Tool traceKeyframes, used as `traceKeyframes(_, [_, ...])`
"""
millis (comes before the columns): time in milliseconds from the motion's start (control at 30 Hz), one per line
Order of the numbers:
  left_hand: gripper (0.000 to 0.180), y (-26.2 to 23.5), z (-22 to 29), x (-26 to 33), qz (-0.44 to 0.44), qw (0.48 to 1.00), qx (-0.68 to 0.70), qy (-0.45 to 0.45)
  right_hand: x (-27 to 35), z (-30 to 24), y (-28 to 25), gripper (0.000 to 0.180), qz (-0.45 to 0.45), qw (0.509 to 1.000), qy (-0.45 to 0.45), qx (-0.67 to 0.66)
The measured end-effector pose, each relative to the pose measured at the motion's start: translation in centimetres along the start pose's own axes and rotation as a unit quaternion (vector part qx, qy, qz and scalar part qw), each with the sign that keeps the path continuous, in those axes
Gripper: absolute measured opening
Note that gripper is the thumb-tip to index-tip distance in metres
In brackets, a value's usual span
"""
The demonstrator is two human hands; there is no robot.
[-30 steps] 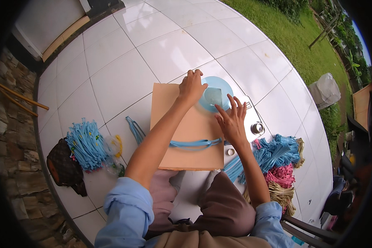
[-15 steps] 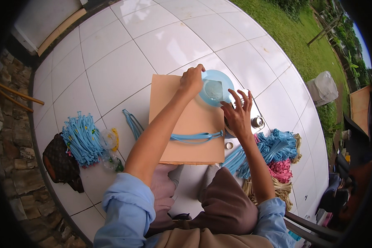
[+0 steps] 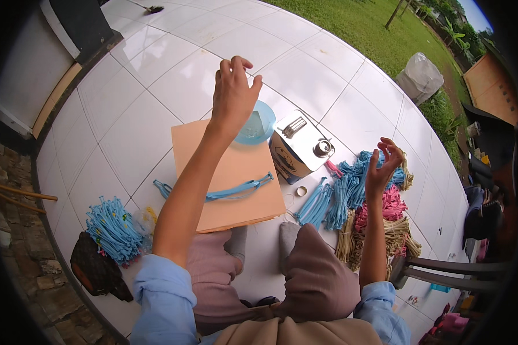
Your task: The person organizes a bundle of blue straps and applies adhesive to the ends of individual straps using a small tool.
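My left hand (image 3: 233, 95) is raised beyond the far edge of a flat tan board (image 3: 242, 201), its fingers bent but apart, holding nothing visible. Beside it lies a round light-blue plate (image 3: 260, 127) with a clear piece on it, partly covered by that hand. A slim bundle of blue cords (image 3: 236, 191) crosses the board, partly behind my left forearm. My right hand (image 3: 384, 168) hovers over heaped blue cord bundles (image 3: 351, 190), fingers curled loosely and apart, with nothing seen in it.
Right of the plate stands a rectangular tin (image 3: 302, 146) with a fork on top. A small ring (image 3: 301, 191) lies near it. Pink bundles (image 3: 388, 204) and beige bundles (image 3: 397, 233) are piled to the right. At left are blue cords (image 3: 114, 230) and a dark bag (image 3: 98, 267).
Both hands have left the blue plate. The left has lifted with its fingers loosened; the right has moved right, over the bundles. The view has shifted, uncovering the tin.
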State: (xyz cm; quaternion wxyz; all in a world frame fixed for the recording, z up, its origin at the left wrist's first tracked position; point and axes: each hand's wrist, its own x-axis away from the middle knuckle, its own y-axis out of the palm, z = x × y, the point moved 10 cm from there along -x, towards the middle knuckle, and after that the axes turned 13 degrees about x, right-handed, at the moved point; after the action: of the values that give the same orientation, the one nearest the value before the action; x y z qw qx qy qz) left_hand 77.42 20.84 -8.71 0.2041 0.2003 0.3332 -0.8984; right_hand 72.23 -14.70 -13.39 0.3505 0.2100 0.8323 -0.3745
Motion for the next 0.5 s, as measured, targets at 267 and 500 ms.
traceKeyframes(267, [0.025,20.0,11.6,13.5,-0.1,0.853,0.481,-0.176,15.8,22.1,1.5,0.029,-0.051,0.911,0.387,-0.134])
traceKeyframes(500, [0.018,27.2,-7.1,32.6,-0.001,0.807,0.422,-0.414,24.5,14.8,11.2,0.048,-0.332,0.89,0.285,-0.13])
